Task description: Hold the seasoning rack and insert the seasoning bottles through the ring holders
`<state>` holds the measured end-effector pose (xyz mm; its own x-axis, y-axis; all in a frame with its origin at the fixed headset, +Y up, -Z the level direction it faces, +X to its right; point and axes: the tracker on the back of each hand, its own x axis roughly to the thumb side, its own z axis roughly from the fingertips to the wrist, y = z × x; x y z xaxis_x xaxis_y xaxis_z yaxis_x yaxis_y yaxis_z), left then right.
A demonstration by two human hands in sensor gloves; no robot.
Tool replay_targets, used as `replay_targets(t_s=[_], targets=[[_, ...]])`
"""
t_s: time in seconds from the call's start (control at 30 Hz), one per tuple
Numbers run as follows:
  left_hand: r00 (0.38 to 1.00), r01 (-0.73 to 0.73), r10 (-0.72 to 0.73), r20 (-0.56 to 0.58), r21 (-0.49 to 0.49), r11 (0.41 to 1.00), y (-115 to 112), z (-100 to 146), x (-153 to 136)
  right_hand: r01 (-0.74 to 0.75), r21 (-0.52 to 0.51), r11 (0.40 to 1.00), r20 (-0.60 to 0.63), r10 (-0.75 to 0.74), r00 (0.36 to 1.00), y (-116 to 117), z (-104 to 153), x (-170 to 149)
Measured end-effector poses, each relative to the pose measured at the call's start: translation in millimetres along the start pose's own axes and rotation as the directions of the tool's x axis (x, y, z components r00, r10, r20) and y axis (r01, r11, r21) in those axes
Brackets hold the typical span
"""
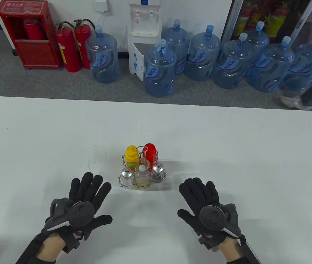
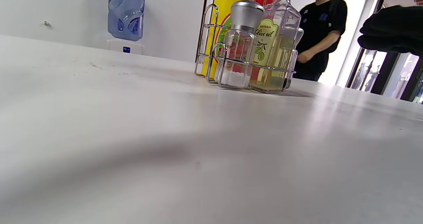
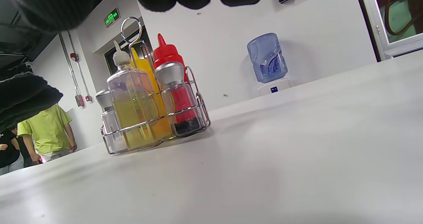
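A wire seasoning rack [image 1: 123, 159] stands upright on the white table [image 1: 227, 143], near the front middle. In its rings stand a yellow squeeze bottle [image 1: 131, 156], a red squeeze bottle [image 1: 150, 153], a salt shaker [image 1: 126, 177], an olive oil bottle [image 1: 142, 177] and a pepper shaker [image 1: 158, 172]. The rack also shows in the left wrist view [image 2: 211, 49] and in the right wrist view [image 3: 195, 82]. My left hand [image 1: 85, 199] lies open and flat, left of the rack and apart from it. My right hand [image 1: 201, 199] lies open and flat to the right, holding nothing.
Beyond the table's far edge stand several blue water jugs [image 1: 160, 73], a water dispenser [image 1: 145, 33] and red fire extinguishers [image 1: 68, 48]. People stand in the background of the wrist views [image 2: 319, 29] [image 3: 48, 131].
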<state>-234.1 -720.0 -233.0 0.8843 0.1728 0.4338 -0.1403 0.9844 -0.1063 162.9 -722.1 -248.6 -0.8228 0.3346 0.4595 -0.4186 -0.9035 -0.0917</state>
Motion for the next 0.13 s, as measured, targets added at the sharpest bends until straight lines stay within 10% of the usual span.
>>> replay_targets(t_s=[0.13], targets=[[1.000, 0.007, -0.007, 0.000, 0.002, 1.000, 0.0, 0.2, 0.5, 0.004, 0.009, 1.000, 0.002, -0.004, 1.000, 0.1, -0.3, 0.0]])
